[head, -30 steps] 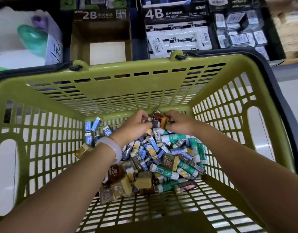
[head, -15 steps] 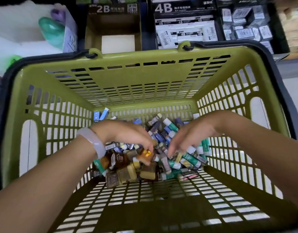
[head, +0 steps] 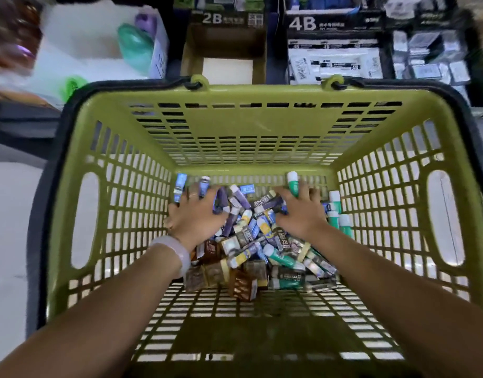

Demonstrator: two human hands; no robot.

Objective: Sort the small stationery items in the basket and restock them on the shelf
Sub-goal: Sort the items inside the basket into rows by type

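Note:
A green plastic basket (head: 251,126) holds a heap of small wrapped erasers (head: 262,241) in blue, green, brown and dark sleeves. Both my hands reach into the far end of the heap. My left hand (head: 196,216), with a pale bangle at the wrist, spreads over the left side, and blue erasers (head: 205,185) poke up between its fingers. My right hand (head: 300,214) lies on the right side with a green-and-white eraser (head: 292,182) standing between its fingers. On the shelf behind are a nearly bare 2B box (head: 226,47) and a filled 4B box (head: 333,58).
More green erasers (head: 337,211) lean on the basket's right wall. Brown erasers (head: 216,274) lie at the heap's near edge. The basket floor nearest me is bare grid. Left of the 2B box sits a white pack with green and purple shapes (head: 136,47).
Both hands moved from the near middle of the heap to its far end by the back wall and spread apart. The view shifted toward the basket.

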